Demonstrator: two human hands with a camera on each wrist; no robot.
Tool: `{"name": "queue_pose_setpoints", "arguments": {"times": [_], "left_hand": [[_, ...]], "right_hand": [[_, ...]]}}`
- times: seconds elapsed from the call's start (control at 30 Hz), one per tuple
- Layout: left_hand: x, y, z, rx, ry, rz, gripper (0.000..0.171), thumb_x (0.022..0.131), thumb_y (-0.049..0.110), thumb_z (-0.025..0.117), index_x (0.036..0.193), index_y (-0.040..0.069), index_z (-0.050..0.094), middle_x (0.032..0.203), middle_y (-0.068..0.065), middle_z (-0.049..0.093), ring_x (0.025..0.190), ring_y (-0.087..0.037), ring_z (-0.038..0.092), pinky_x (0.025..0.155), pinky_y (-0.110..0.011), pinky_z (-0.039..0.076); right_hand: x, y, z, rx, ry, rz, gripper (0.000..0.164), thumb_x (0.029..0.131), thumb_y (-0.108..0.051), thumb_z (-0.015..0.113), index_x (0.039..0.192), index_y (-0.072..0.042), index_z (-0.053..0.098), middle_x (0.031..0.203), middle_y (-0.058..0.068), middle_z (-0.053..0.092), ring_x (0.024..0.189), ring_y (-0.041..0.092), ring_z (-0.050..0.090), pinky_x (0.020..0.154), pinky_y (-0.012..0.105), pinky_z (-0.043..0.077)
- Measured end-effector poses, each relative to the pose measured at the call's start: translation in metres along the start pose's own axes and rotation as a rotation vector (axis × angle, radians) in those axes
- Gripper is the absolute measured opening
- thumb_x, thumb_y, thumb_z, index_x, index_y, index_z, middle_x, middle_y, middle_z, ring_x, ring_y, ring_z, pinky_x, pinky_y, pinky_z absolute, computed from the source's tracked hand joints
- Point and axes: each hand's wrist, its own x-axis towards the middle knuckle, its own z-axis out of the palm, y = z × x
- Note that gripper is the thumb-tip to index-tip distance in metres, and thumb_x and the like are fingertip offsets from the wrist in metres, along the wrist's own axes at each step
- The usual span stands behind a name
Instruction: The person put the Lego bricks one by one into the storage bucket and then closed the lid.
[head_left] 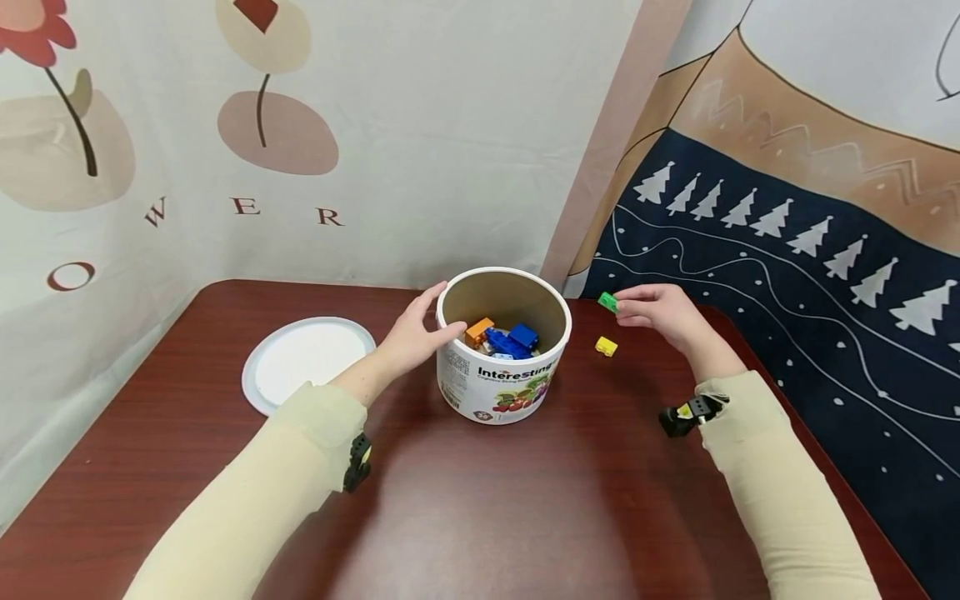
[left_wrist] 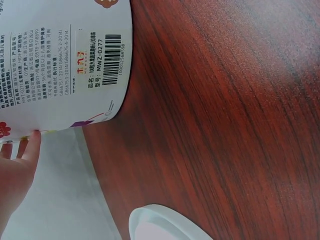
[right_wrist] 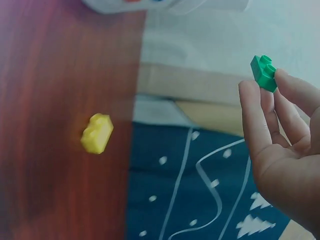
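Note:
My right hand pinches a small green toy brick between thumb and fingertips, with the brick's two studs showing in the right wrist view. A yellow toy brick lies on the table just below that hand. My left hand rests against the left side of a white round bucket, thumb and fingers spread along its rim. Inside the bucket are blue bricks and an orange brick. In the left wrist view, fingertips touch the bucket's printed wall beside a barcode label.
A white round lid lies on the dark red table, left of the bucket. Behind the table hangs a pale curtain with flower prints, and a navy tree-patterned cloth hangs along the right edge.

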Motion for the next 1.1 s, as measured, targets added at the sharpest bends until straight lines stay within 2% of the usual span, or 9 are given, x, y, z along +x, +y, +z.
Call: {"name": "queue_pose_setpoints", "arguments": {"times": [0.3,0.5,0.77,0.93,1.1], "left_hand": [[-0.001,0.001,0.0,0.018,0.008,0.0,0.077,0.088,0.035,0.062,0.15,0.019,0.02,0.151,-0.011,0.028,0.135,-0.03,0.033,0.107,-0.052,0.035],[0.0,0.001,0.0,0.026,0.005,-0.001,0.077,0.088,0.035,0.062,0.15,0.019,0.019,0.151,-0.011,0.027,0.135,-0.031,0.032,0.107,-0.053,0.035],[-0.001,0.001,0.0,0.019,0.005,0.008,0.077,0.088,0.034,0.063,0.15,0.018,0.02,0.151,-0.012,0.028,0.135,-0.031,0.034,0.107,-0.052,0.034],[-0.002,0.001,0.0,0.019,0.008,0.011,0.077,0.088,0.033,0.063,0.15,0.018,0.021,0.15,-0.012,0.029,0.134,-0.031,0.035,0.106,-0.051,0.037],[-0.002,0.001,0.001,0.018,0.01,0.017,0.077,0.088,0.034,0.063,0.15,0.018,0.021,0.151,-0.011,0.029,0.133,-0.03,0.035,0.106,-0.051,0.037]], "right_hand": [[-0.002,-0.038,0.012,-0.001,-0.032,-0.067,0.044,0.09,-0.016,0.061,0.124,0.011,0.052,0.088,-0.012,0.066,0.081,0.007,0.067,0.078,0.017,0.054],[-0.002,-0.055,0.026,0.016,-0.062,-0.091,0.043,0.09,-0.016,0.062,0.123,0.01,0.054,0.088,-0.009,0.067,0.079,0.008,0.067,0.077,0.018,0.054],[0.003,-0.064,0.046,-0.001,-0.11,-0.116,0.039,0.089,-0.017,0.063,0.119,0.008,0.058,0.093,-0.002,0.068,0.083,0.013,0.069,0.079,0.022,0.055],[0.006,-0.067,0.058,-0.05,-0.136,-0.109,0.036,0.09,-0.016,0.062,0.118,0.006,0.06,0.097,0.004,0.069,0.09,0.023,0.069,0.084,0.026,0.054],[0.008,-0.069,0.068,-0.06,-0.152,-0.076,0.035,0.091,-0.014,0.06,0.121,0.006,0.058,0.107,0.017,0.066,0.091,0.023,0.069,0.089,0.032,0.052]]}}
